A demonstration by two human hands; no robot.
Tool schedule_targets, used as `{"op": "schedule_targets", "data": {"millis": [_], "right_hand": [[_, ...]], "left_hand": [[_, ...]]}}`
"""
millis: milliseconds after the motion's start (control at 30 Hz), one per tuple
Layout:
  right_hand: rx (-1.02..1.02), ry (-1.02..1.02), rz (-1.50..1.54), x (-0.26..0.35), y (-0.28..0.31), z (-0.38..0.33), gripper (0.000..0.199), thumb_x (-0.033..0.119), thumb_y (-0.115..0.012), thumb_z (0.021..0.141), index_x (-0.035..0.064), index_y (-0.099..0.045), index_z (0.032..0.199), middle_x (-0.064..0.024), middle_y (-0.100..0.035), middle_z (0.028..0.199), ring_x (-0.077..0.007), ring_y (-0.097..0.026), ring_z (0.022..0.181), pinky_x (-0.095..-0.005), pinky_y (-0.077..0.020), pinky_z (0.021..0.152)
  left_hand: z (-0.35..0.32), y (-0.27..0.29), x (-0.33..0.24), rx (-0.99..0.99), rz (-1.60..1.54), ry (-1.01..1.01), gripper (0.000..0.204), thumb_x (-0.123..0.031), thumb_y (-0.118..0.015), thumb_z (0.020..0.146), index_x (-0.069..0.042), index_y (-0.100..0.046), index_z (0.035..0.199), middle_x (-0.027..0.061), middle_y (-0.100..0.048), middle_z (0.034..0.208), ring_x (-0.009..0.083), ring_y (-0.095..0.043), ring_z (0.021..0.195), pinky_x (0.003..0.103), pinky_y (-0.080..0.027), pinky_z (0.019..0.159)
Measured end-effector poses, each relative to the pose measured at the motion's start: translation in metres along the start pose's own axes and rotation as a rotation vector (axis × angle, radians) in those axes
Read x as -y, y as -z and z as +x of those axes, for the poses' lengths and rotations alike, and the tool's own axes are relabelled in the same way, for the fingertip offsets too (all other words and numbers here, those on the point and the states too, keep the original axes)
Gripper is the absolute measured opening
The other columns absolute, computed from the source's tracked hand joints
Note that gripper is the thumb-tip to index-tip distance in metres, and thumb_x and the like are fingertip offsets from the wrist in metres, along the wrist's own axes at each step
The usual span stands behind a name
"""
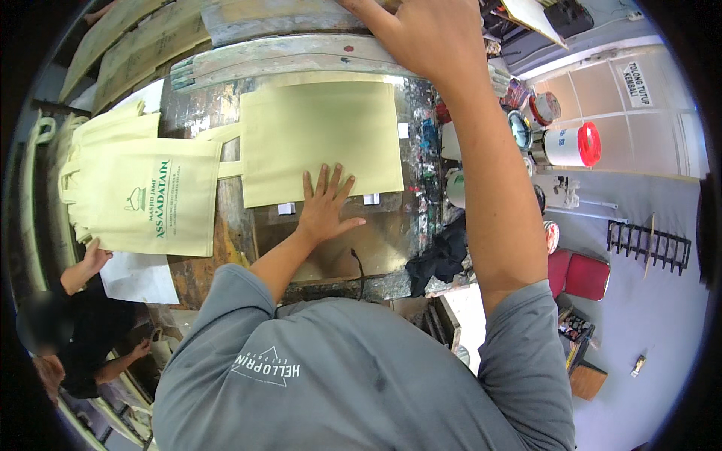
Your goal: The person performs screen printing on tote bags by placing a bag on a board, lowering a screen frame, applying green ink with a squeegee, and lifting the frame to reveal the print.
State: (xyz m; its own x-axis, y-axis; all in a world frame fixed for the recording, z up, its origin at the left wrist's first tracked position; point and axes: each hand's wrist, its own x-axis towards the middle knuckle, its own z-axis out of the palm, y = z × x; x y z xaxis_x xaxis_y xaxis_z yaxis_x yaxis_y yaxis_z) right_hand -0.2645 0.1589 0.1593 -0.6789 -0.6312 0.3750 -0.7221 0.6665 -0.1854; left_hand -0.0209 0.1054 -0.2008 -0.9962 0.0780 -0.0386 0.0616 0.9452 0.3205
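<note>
Pressing down at the near edge of a plain pale-yellow bag (320, 143), head view: left hand (329, 207), fingers spread and extended, tips on the cloth, thumb pointing right, off the bag. Nothing gripped there. Bag lies flat, mid-table, on a brown board (331, 252); long axis runs left to right. Both handles (229, 169) point left, so the mouth end faces left and the handle-less end right. White tabs (371, 199) show beside its near edge.

Right arm stretches far across the right side; right hand (430, 34) is at the far edge of view, above a long stained wooden bar (289, 62). Thumb points far-left; the other fingers are cut off, cannot tell whether they grip.

Left of the bag: stack of similar bags (113, 199), top one green-printed, handles toward the right. Co-worker (105, 327) at near left, fingers at the stack's near-left corner. Right: white pot with red lid (564, 146), dark cloth (440, 257) nearer, on the paint-marked table (229, 240).
</note>
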Motion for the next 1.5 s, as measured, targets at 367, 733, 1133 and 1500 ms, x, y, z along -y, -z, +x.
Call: {"op": "schedule_targets", "data": {"millis": [367, 733, 1133, 1500], "right_hand": [[-0.057, -0.001, -0.030, 0.017, 0.004, -0.021, 0.066, 0.067, -0.057, 0.099, 0.0054, -0.079, 0.108, -0.0145, -0.075, 0.084, -0.0308, -0.070, 0.086, -0.0491, -0.0471, 0.085], [0.327, 0.171, -0.019, -0.015, -0.125, -0.185, 0.058, 0.033, -0.092, 0.074, 0.0149, -0.060, 0.120, -0.0091, -0.067, 0.109, -0.0355, -0.067, 0.107, -0.0547, -0.0487, 0.080], [0.260, 0.109, -0.058, -0.004, -0.190, -0.251, 0.053, 0.019, -0.091, 0.068, 0.0182, -0.064, 0.113, -0.0047, -0.064, 0.107, -0.0287, -0.059, 0.104, -0.0489, -0.0388, 0.092], [0.352, 0.123, -0.111, -0.091, -0.279, -0.028, 0.055, 0.032, -0.091, 0.077, 0.0183, -0.063, 0.122, -0.0036, -0.069, 0.116, -0.0286, -0.065, 0.115, -0.0532, -0.0449, 0.091]], "left_hand": [[-0.006, 0.089, 0.004, -0.475, -0.478, 0.163, 0.123, -0.091, -0.053, 0.085, -0.004, -0.027, 0.168, 0.0245, -0.029, 0.172, 0.0446, -0.030, 0.158, 0.064, -0.016, 0.129], [-0.118, 0.120, 0.036, -0.364, -2.043, 0.730, 0.132, -0.099, -0.034, 0.087, 0.010, -0.020, 0.160, 0.0321, -0.049, 0.149, 0.0431, -0.053, 0.140, 0.050, -0.045, 0.119], [-0.114, 0.078, 0.040, -0.249, -2.025, 0.945, 0.125, -0.097, -0.035, 0.090, 0.001, -0.020, 0.166, 0.0298, -0.049, 0.151, 0.0412, -0.054, 0.139, 0.048, -0.044, 0.120], [-0.102, 0.092, 0.075, 0.253, -1.833, 1.136, 0.109, -0.089, -0.033, 0.097, 0.007, -0.050, 0.145, 0.0314, -0.068, 0.123, 0.0326, -0.072, 0.111, 0.045, -0.058, 0.104]]}}
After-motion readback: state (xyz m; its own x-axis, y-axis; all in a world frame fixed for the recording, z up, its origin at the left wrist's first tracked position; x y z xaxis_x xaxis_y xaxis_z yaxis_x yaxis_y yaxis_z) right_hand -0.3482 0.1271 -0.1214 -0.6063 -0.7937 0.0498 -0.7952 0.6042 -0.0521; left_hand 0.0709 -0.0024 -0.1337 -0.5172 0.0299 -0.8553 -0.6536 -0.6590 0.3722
